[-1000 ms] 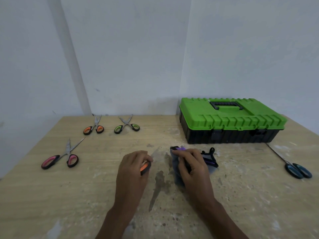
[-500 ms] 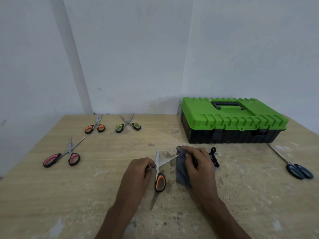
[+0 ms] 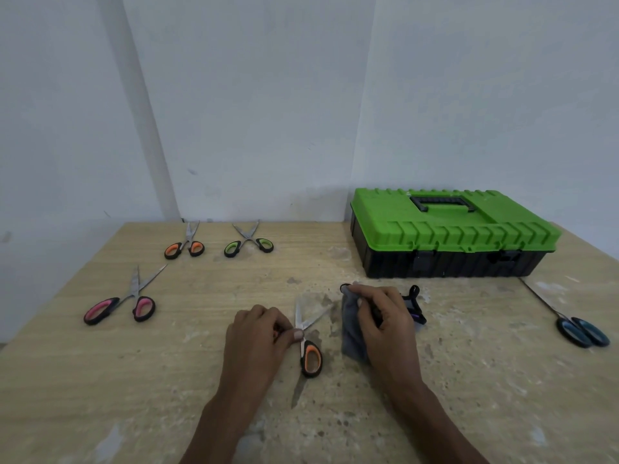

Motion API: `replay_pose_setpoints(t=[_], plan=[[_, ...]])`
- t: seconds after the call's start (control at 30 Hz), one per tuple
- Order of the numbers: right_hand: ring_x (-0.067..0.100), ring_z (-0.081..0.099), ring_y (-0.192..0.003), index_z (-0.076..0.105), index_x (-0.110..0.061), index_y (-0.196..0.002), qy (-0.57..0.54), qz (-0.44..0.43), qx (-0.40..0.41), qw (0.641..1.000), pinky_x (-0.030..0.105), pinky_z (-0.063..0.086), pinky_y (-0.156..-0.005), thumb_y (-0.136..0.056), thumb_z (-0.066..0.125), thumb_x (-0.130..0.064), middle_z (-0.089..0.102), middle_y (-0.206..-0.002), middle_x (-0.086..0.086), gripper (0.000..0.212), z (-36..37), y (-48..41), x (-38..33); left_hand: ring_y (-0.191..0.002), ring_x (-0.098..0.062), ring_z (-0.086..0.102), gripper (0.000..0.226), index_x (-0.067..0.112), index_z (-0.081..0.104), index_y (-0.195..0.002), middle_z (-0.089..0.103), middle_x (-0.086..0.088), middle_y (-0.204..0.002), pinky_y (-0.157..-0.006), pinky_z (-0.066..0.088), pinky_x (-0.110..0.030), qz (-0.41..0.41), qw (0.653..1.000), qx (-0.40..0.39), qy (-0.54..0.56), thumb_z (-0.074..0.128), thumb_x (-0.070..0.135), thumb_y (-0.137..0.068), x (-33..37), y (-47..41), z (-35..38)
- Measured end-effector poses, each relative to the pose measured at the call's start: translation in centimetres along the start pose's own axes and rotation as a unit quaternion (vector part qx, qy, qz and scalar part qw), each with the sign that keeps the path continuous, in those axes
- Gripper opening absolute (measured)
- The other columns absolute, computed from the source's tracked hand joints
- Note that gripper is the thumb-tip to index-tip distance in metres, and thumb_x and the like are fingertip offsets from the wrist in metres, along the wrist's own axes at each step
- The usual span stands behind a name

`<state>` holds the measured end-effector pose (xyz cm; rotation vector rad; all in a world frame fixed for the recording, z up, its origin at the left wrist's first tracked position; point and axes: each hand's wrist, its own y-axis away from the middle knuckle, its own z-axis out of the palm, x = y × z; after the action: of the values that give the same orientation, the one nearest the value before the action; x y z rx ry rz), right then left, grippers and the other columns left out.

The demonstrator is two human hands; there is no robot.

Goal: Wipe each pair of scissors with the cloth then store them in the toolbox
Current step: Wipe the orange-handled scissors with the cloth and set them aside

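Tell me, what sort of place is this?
Likely a bare workshop corner: a worn, stained wooden table against plain white walls, a closed green toolbox, and scissors laid out, like the pink-handled pair.

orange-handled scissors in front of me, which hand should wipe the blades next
Right. The right hand grips the grey cloth just beside the open blades of the orange-and-black-handled scissors, which the left hand pinches near the pivot, steadying them.

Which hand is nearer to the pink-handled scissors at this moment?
The left hand. It grips the near orange-handled scissors, right of the pink-handled scissors; the right hand, holding the cloth, lies farther right.
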<state>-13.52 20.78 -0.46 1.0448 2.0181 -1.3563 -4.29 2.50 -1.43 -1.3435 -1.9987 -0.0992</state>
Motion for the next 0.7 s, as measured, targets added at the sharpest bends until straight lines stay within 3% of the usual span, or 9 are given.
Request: replay_pose_setpoints(t=[0.2, 0.33, 0.47, 0.6, 0.7], plan=[[0.007, 0.061, -0.097, 0.071, -0.019, -0.114, -0.009, -0.002, -0.001, 1.000, 0.018, 0.048, -0.080, -0.098, 0.055, -0.001, 0.058, -0.108, -0.011, 0.029, -0.1, 0.0, -0.1, -0.090, -0.011, 0.056, 0.017, 0.026, 0.067, -0.080, 0.061, 0.011, -0.088, -0.080, 0.048, -0.033, -0.036, 0.997, -0.039, 0.058, 0.074, 0.039, -0.088, 0.6, 0.1, -0.5], [0.008, 0.061, -0.100, 0.071, -0.017, -0.115, -0.011, -0.007, -0.002, 1.000, 0.018, 0.049, -0.083, -0.097, 0.056, 0.000, 0.059, -0.108, -0.008, 0.029, -0.1, 0.0, -0.2, -0.086, -0.008, 0.058, 0.014, 0.026, 0.065, -0.084, 0.063, 0.010, -0.088, -0.076, 0.050, -0.032, -0.052, 0.992, -0.011, 0.118, 0.069, 0.036, -0.093, 1.0, 0.3, -0.5], [0.008, 0.061, -0.099, 0.071, -0.016, -0.114, -0.013, -0.012, -0.002, 1.000, 0.018, 0.048, -0.083, -0.097, 0.056, 0.000, 0.059, -0.107, -0.007, 0.028, -0.1, -0.1, -0.3, -0.066, -0.003, 0.061, 0.010, 0.022, 0.062, -0.091, 0.068, 0.003, -0.077, -0.063, 0.045, -0.022, -0.101, 0.965, -0.009, 0.241, 0.065, 0.029, -0.098, 1.2, 0.1, -1.0], [0.010, 0.061, -0.094, 0.072, -0.018, -0.113, -0.016, -0.012, -0.009, 1.000, 0.018, 0.047, -0.080, -0.097, 0.055, 0.000, 0.059, -0.106, -0.008, 0.029, 0.0, 0.0, -0.4, -0.067, -0.003, 0.067, 0.005, 0.020, 0.069, -0.099, 0.075, 0.003, -0.079, -0.063, 0.049, -0.012, -0.127, 0.935, -0.017, 0.330, 0.067, 0.023, -0.097, 1.3, -0.1, -1.3], [0.011, 0.061, -0.095, 0.072, -0.019, -0.113, -0.021, -0.011, -0.018, 1.000, 0.019, 0.047, -0.080, -0.097, 0.055, 0.000, 0.058, -0.106, -0.009, 0.029, 0.0, 0.1, -0.5, -0.067, -0.003, 0.067, 0.008, 0.017, 0.074, -0.099, 0.075, 0.003, -0.080, -0.062, 0.049, -0.013, -0.129, 0.922, -0.022, 0.365, 0.068, 0.022, -0.096, 1.3, -0.1, -1.5]])
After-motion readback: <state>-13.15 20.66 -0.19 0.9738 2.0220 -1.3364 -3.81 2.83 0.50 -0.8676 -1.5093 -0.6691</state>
